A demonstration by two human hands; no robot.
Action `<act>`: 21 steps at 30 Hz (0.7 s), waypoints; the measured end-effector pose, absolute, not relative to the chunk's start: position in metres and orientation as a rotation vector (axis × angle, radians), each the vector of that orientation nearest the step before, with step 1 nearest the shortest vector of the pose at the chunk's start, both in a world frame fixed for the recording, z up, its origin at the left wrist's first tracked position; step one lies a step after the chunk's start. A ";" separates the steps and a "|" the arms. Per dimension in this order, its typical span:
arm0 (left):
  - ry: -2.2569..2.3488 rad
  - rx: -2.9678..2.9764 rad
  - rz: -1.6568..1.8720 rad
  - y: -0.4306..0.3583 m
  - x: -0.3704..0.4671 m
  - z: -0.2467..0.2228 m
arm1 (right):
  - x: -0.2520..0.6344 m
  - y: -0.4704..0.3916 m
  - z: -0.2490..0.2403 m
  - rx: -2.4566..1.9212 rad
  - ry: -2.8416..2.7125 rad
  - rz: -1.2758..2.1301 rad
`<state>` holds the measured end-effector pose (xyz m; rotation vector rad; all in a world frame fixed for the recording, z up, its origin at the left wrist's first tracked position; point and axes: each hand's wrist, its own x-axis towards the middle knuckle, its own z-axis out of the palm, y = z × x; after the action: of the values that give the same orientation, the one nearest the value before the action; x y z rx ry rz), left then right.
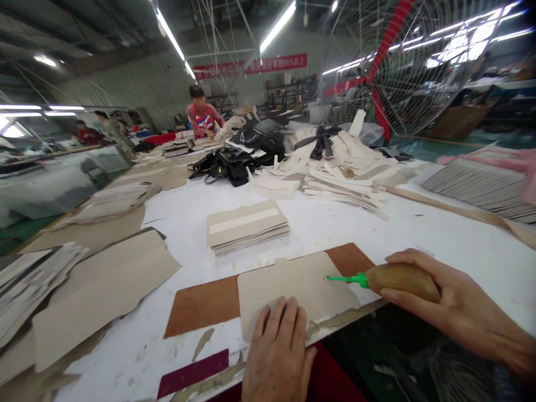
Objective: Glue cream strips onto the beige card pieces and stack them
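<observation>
Along the left edge of the desk (347, 229) lay an uneven pile of pale pieces (37, 279), with a large beige sheet (113, 296) just to its right. By the near edge, a plum strip (195, 373) lay below a brown piece (203, 307). Toward the far edge a person in a red top (204, 120) stood with lowered hands, and right of there was a heap of black strapped items (234, 162). Nearer, a neat stack of beige pieces (248, 228) bore a whitish band across its top. At the near edge the left hand (274, 357) pressed flat on a beige panel (297, 285), its grip spread out and holding nothing. The panel lay over brown material, which also showed at its right end. Beyond it rose a loose mound of cream strips (343, 187). The right hand (454, 296) had its grip wrapped around the wooden handle of an awl (385, 277); the green-shanked tool pointed left, its tip over the panel's right part, though whether it touched was impossible to tell. Near the right edge, thin grey sheets (486, 187) lay in a fanned row.
</observation>
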<state>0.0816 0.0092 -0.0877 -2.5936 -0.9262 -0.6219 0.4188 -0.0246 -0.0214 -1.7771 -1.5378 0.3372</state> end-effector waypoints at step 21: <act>-0.926 -2.637 -0.609 0.008 0.080 -0.083 | 0.396 -0.001 0.008 -1.817 -1.714 0.276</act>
<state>0.0796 0.0081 -0.0826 -2.6374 -0.9262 -0.6089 0.3964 -0.0012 0.0081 -1.8168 -1.7135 0.2764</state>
